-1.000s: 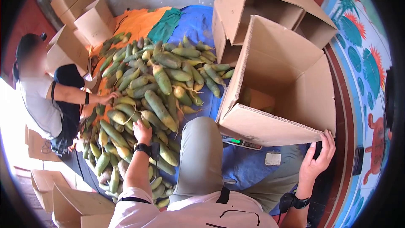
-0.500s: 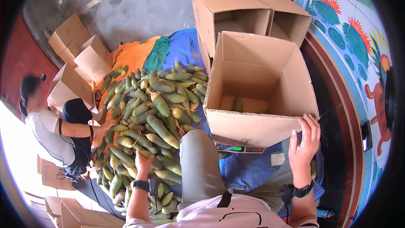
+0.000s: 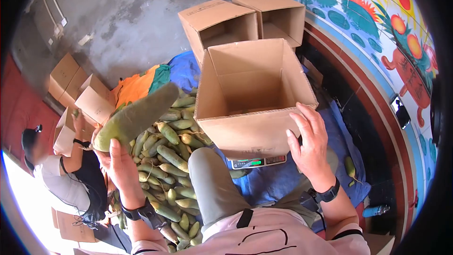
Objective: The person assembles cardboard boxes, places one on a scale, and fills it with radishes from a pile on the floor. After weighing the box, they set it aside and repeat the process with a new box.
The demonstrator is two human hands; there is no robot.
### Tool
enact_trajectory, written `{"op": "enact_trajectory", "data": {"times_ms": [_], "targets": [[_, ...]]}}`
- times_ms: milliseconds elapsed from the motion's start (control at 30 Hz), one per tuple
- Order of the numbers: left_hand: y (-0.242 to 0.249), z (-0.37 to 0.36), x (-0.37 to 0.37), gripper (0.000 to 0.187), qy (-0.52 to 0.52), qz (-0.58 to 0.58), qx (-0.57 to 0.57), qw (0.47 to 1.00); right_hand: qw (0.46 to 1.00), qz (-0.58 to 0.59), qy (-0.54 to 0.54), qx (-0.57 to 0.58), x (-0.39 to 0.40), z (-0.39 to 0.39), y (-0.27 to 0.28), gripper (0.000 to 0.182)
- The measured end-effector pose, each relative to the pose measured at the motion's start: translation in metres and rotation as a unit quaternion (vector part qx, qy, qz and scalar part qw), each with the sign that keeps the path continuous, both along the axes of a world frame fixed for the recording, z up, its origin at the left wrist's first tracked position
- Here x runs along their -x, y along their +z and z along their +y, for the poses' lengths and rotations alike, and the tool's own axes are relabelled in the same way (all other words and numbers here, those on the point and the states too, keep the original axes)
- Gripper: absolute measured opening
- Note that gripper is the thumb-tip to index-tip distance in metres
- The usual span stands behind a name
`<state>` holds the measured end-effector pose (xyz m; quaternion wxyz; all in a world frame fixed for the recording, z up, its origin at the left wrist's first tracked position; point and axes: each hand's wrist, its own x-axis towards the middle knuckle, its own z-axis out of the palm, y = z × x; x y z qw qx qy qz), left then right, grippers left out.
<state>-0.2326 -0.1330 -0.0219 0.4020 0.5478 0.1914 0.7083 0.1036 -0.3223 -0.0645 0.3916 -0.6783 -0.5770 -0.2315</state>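
My left hand (image 3: 121, 172) grips a long green radish (image 3: 137, 117) by its paler end, raised above the radish pile (image 3: 172, 158). The radish slants up to the right. In front of me an open cardboard box (image 3: 255, 134) stands on a digital scale (image 3: 257, 162) with a lit green display. My right hand (image 3: 311, 146) is at the box's near right corner, fingers apart and fingertips by the rim. The lower inside of the box is hidden behind its front wall.
Two cardboard boxes (image 3: 222, 21) lie on their sides behind. At left, a person (image 3: 61, 174) reaches toward other boxes (image 3: 94, 99). A lone radish (image 3: 350, 167) lies on the blue sheet (image 3: 342, 144) at right, near a blue bottle (image 3: 376, 211). A phone (image 3: 400, 112) is against the wall.
My left hand has lifted a radish from the pile. My right hand stays by the box corner, its fingers shifted slightly. The person at left has moved an arm from the pile toward the boxes.
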Motion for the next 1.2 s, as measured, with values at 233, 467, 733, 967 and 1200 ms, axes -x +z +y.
{"op": "enact_trajectory", "data": {"times_ms": [233,467,733,967,1200], "targets": [[0.010,-0.061,-0.074,0.061,-0.280,-0.039,0.100,0.954,0.989,-0.012,0.145,-0.029,0.019,-0.018,0.035,0.069],[-0.007,-0.065,-0.106,0.071,-0.379,0.052,0.153,0.911,0.980,0.034,0.189,-0.046,0.020,-0.023,0.015,0.071],[-0.054,-0.019,-0.121,0.052,0.001,0.474,-0.136,0.870,0.989,0.073,0.071,-0.105,-0.026,0.004,0.049,0.046],[-0.081,-0.007,-0.125,0.062,0.092,0.558,-0.230,0.792,0.993,0.028,-0.060,0.093,-0.071,0.057,0.043,0.035],[-0.080,-0.008,-0.122,0.066,0.081,0.575,-0.221,0.784,0.875,-0.047,-0.054,0.480,-0.080,0.112,0.033,0.037]]}}
